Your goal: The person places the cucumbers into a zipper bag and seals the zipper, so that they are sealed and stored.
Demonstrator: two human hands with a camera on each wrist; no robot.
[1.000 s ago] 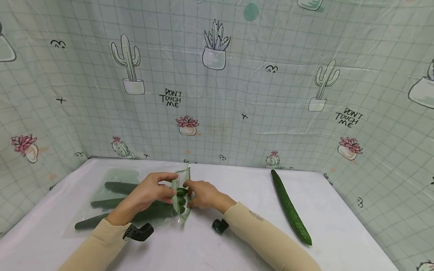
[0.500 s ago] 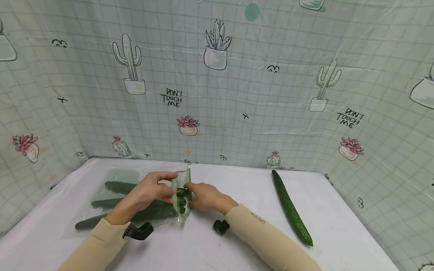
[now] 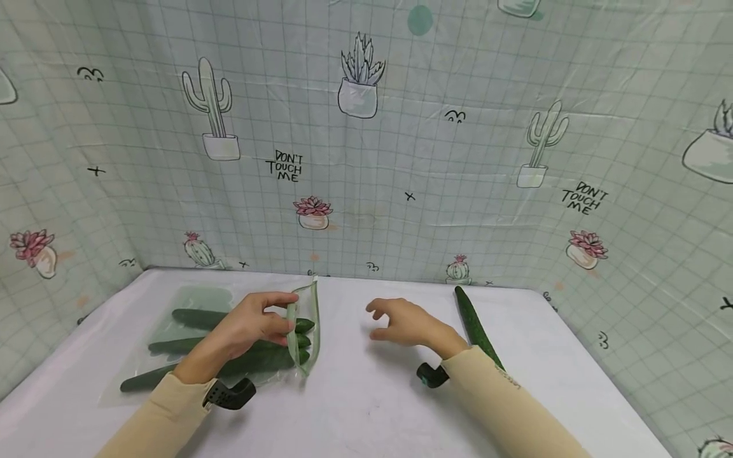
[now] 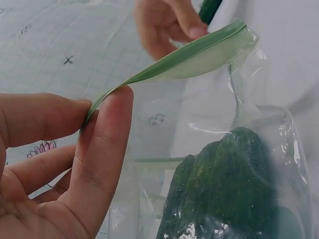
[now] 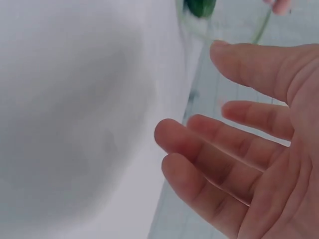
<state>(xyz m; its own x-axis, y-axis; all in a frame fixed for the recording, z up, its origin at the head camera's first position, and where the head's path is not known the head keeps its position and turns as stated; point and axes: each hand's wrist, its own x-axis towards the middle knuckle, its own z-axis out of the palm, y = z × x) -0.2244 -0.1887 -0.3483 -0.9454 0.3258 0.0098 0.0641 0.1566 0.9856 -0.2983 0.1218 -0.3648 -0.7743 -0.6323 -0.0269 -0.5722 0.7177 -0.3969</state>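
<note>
My left hand (image 3: 254,321) pinches the green-edged rim of a clear zip bag (image 3: 314,302) between thumb and fingers. In the left wrist view that green zip strip (image 4: 199,52) stretches away from the fingertips. Several cucumbers (image 3: 252,362) lie side by side inside the bag, their ends showing at its open mouth. My right hand (image 3: 406,323) hangs over the table to the right of the bag, fingers loosely bent, with nothing in it. Beyond the right forearm a single long cucumber (image 3: 474,321) lies on the table, its near end hidden by the sleeve.
The white table (image 3: 366,413) carries the bag on its left side. A patterned curtain (image 3: 372,159) with cactus drawings rises behind and along both sides. Each wrist wears a small black camera mount (image 3: 230,394).
My right hand has left the bag's mouth and moved right, toward the lone cucumber, its forearm now covering that cucumber's near end. The left hand keeps its pinch on the bag's rim.
</note>
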